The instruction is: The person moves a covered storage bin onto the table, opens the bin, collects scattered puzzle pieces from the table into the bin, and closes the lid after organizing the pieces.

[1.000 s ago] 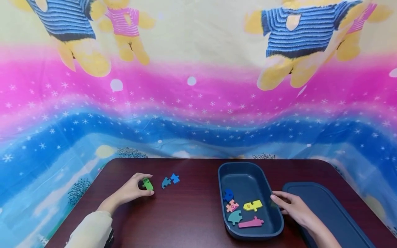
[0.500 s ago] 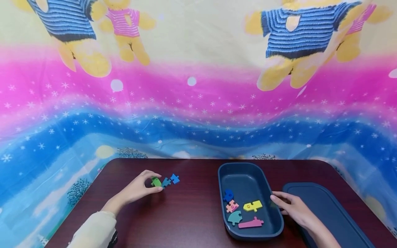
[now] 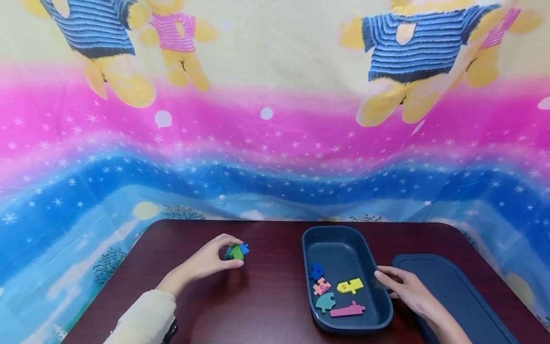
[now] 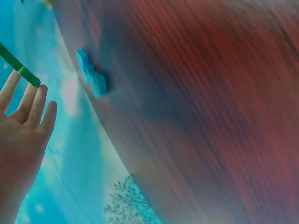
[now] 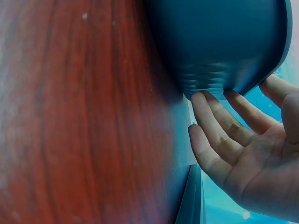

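Note:
My left hand [image 3: 215, 257] pinches a green puzzle piece [image 3: 237, 252] between thumb and fingers, held over the left part of the table. In the head view it overlaps a blue puzzle piece [image 3: 244, 248] and a teal one beside it. The left wrist view shows the green piece edge-on, raised, and the blue and teal pieces [image 4: 92, 74] on the tabletop. My right hand [image 3: 406, 289] touches the right side of a dark blue-grey box [image 3: 339, 234], fingers extended against its outer wall and thumb at the rim. The left thumb is hidden in the left wrist view.
Several puzzle pieces lie in the box, among them a yellow piece [image 3: 350, 285], a pink piece [image 3: 348, 309] and an orange-pink piece [image 3: 321, 286]. The box's flat lid [image 3: 447, 282] lies at the right, partly under my right forearm. A printed curtain [image 3: 275, 143] hangs behind the table [image 3: 258, 306].
My left hand has moved right with the green puzzle piece, from left of the teal and blue pieces to over them. My right hand and the box have stayed put.

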A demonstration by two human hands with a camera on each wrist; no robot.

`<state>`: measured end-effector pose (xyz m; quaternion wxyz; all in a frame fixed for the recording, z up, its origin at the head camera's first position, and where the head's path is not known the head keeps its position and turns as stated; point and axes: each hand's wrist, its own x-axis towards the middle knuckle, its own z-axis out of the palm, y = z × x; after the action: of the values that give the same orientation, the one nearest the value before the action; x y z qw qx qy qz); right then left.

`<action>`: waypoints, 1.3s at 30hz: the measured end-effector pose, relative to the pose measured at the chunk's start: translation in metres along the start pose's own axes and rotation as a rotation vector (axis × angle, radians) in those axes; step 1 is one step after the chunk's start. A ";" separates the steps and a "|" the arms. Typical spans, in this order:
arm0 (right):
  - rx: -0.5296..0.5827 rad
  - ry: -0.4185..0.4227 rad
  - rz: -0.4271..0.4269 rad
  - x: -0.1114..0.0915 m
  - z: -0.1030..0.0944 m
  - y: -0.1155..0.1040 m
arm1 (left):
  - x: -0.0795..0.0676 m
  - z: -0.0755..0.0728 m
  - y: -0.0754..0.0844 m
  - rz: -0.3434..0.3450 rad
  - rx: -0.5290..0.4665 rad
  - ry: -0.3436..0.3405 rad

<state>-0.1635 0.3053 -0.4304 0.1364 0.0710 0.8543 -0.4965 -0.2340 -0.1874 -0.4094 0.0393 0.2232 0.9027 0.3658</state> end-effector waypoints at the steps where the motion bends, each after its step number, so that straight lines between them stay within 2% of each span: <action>1: 0.000 -0.001 0.000 0.000 0.000 0.000 | 0.001 0.001 0.003 0.009 -0.006 -0.004; 14: -0.006 -0.002 0.010 -0.002 0.004 0.005 | 0.013 0.024 0.037 0.174 0.023 -0.032; 25: -0.010 -0.012 0.011 -0.003 -0.001 0.006 | 0.026 0.039 0.058 0.196 0.037 -0.060; 30: -0.014 -0.009 0.001 0.000 0.000 0.005 | 0.032 0.043 0.066 0.182 0.040 -0.054; 39: -0.020 -0.006 0.013 0.001 -0.001 0.000 | 0.049 0.055 0.082 0.149 0.012 -0.085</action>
<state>-0.1650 0.3057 -0.4301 0.1429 0.0738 0.8584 -0.4871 -0.2344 -0.0796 -0.3894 0.0488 0.3053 0.8832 0.3526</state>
